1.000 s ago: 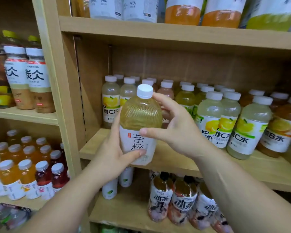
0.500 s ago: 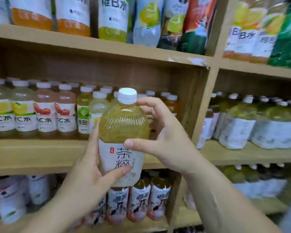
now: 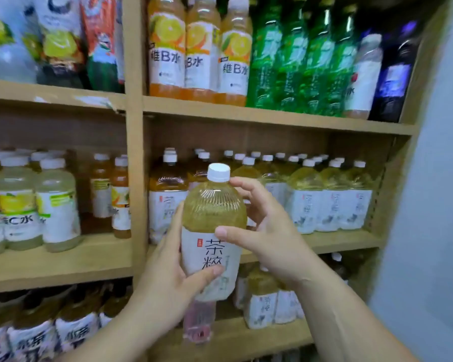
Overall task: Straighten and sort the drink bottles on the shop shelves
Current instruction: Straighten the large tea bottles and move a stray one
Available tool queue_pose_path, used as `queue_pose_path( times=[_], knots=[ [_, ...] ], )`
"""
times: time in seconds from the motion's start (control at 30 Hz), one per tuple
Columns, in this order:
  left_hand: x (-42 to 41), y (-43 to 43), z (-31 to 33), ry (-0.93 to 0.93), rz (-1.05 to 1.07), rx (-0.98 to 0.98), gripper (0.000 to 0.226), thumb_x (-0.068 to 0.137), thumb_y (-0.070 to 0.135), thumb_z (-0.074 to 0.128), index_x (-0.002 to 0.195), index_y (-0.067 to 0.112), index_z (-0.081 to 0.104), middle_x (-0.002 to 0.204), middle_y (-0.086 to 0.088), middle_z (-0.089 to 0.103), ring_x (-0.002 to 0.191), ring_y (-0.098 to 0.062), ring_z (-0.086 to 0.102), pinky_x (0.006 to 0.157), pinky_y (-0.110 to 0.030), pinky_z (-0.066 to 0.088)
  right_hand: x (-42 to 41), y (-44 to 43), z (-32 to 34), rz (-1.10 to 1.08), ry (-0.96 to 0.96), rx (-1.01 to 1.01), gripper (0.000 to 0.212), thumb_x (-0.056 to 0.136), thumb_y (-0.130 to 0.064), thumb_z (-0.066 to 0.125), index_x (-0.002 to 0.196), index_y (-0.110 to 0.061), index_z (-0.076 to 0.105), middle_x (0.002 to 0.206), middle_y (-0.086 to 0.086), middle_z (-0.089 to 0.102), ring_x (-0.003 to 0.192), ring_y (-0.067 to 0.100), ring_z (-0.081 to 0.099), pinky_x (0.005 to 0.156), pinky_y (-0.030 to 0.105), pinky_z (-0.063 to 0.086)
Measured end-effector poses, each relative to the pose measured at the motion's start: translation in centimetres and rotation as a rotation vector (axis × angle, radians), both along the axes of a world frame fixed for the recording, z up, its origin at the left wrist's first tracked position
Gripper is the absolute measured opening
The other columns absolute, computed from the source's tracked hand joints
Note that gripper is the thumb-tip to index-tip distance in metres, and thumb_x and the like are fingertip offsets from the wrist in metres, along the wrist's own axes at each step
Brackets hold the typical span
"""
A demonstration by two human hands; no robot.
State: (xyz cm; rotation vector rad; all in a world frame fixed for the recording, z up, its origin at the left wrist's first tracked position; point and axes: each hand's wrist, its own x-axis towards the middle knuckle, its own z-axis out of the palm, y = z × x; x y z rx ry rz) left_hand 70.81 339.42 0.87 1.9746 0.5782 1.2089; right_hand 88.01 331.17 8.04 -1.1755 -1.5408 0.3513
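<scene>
Holding a tea bottle [image 3: 213, 231] upright in the air, both hands on it, in front of the right bay's middle shelf [image 3: 345, 240] and not resting on any shelf. Yellow-green liquid, white label with dark characters facing out, white cap [image 3: 218, 172] on top.

Left hand [image 3: 168, 278] wraps the lower label from the left, thumb laid across the label front, fingers behind and hidden. Right hand [image 3: 267, 231] grips the upper body from the right, with the thumb pressed on the front where liquid meets label, the fingers curled round the far side and the index fingertip just beside the cap's base.

Behind the bottle on that middle shelf are matching tea bottles [image 3: 330, 205], upright and packed side by side in rows. On the shelf above stand orange-label bottles [image 3: 199, 53], then green bottles [image 3: 298, 61], then a dark bottle [image 3: 395, 74] at the far right. A wooden divider [image 3: 135, 152] splits the bays. The left bay's middle shelf has lemon-label bottles [image 3: 37, 205], blurred. On the lower right shelf, a pink bottle [image 3: 199, 322] stands directly under the held one, with more tea bottles beside it.
</scene>
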Motion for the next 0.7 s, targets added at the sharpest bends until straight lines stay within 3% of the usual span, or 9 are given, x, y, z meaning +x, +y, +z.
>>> queue_pose_path(
  times=[0.17, 0.23, 0.3, 0.4, 0.47, 0.53, 0.57, 0.63, 0.7],
  knots=[
    [8.3, 1.2, 0.4, 0.006, 0.059, 0.048, 0.118, 0.073, 0.035, 0.091, 0.154, 0.063, 0.01, 0.147, 0.019, 0.05, 0.133, -0.011, 0.055, 0.104, -0.048, 0.052, 6.2, -0.8, 0.1, -0.12, -0.064, -0.021, 0.071, 0.094, -0.037, 0.072, 0.147, -0.065, 0.032, 0.149, -0.035, 0.046, 0.138, -0.003, 0.047, 0.114, 0.041, 0.046],
    [11.6, 1.7, 0.6, 0.016, 0.08, 0.065, 0.121, 0.073, 0.035, 0.091, 0.153, 0.064, 0.005, 0.151, 0.022, 0.046, 0.137, -0.007, 0.049, 0.108, -0.046, 0.049, 8.3, -0.9, -0.1, -0.178, -0.057, -0.025, 0.071, 0.097, -0.04, 0.067, 0.147, -0.068, 0.025, 0.156, -0.033, 0.038, 0.14, 0.003, 0.047, 0.112, 0.036, 0.045],
    [14.5, 2.1, 0.7, 0.021, 0.074, 0.053, 0.123, 0.073, 0.036, 0.091, 0.153, 0.064, 0.001, 0.15, 0.023, 0.044, 0.137, -0.005, 0.047, 0.109, -0.046, 0.049, 10.5, -0.8, -0.2, -0.252, -0.066, -0.029, 0.07, 0.099, -0.039, 0.063, 0.149, -0.067, 0.022, 0.158, -0.034, 0.031, 0.136, -0.008, 0.045, 0.109, 0.028, 0.044],
    [18.0, 2.6, 0.5, 0.058, 0.062, 0.03, 0.125, 0.073, 0.04, 0.09, 0.152, 0.065, -0.004, 0.154, 0.021, 0.042, 0.14, -0.007, 0.045, 0.112, -0.046, 0.047, 13.6, -0.1, -0.6, -0.302, -0.048, -0.039, 0.068, 0.1, -0.037, 0.063, 0.149, -0.065, 0.025, 0.159, -0.031, 0.033, 0.134, -0.011, 0.041, 0.11, 0.029, 0.041],
    [19.7, 3.0, 0.4, 0.092, 0.049, 0.023, 0.125, 0.076, 0.04, 0.089, 0.152, 0.064, -0.007, 0.161, 0.02, 0.034, 0.146, -0.007, 0.036, 0.117, -0.045, 0.041, 15.1, 0.4, -0.9, -0.338, -0.066, -0.07, 0.068, 0.1, -0.037, 0.063, 0.151, -0.063, 0.025, 0.155, -0.024, 0.043, 0.12, -0.016, 0.046, 0.098, 0.02, 0.041],
    [20.8, 3.7, 0.1, 0.114, 0.054, 0.015, 0.124, 0.077, 0.04, 0.088, 0.152, 0.064, -0.008, 0.165, 0.018, 0.027, 0.15, -0.007, 0.029, 0.121, -0.044, 0.035, 16.3, 1.1, -1.3, -0.384, -0.094, -0.109, 0.069, 0.1, -0.039, 0.063, 0.15, -0.065, 0.022, 0.14, -0.001, 0.062, 0.098, -0.002, 0.064, 0.085, 0.024, 0.053],
    [21.2, 4.0, 0.0, 0.121, 0.062, 0.015, 0.124, 0.078, 0.039, 0.088, 0.152, 0.064, -0.009, 0.165, 0.018, 0.026, 0.151, -0.005, 0.026, 0.122, -0.042, 0.033, 16.9, 1.5, -1.4, -0.407, -0.11, -0.127, 0.071, 0.1, -0.039, 0.063, 0.149, -0.066, 0.02, 0.133, 0.006, 0.065, 0.102, 0.011, 0.068, 0.086, 0.031, 0.056],
    [21.9, 4.3, -0.2, 0.14, 0.084, 0.033, 0.124, 0.079, 0.041, 0.086, 0.153, 0.061, -0.011, 0.164, 0.016, 0.027, 0.146, 0.001, 0.025, 0.12, -0.033, 0.03, 17.8, 2.2, -1.5, -0.424, -0.141, -0.159, 0.073, 0.1, -0.038, 0.062, 0.152, -0.063, 0.017, 0.131, -0.003, 0.063, 0.119, 0.02, 0.062, 0.086, 0.029, 0.053],
    [22.4, 4.2, -0.3, 0.151, 0.117, 0.057, 0.123, 0.08, 0.046, 0.083, 0.155, 0.055, -0.014, 0.163, 0.014, 0.029, 0.138, 0.006, 0.025, 0.111, -0.023, 0.027, 18.3, 2.7, -1.6, -0.417, -0.155, -0.172, 0.08, 0.098, -0.036, 0.066, 0.153, -0.061, 0.015, 0.137, -0.016, 0.053, 0.124, 0.013, 0.058, 0.09, 0.024, 0.049]
  ],
)
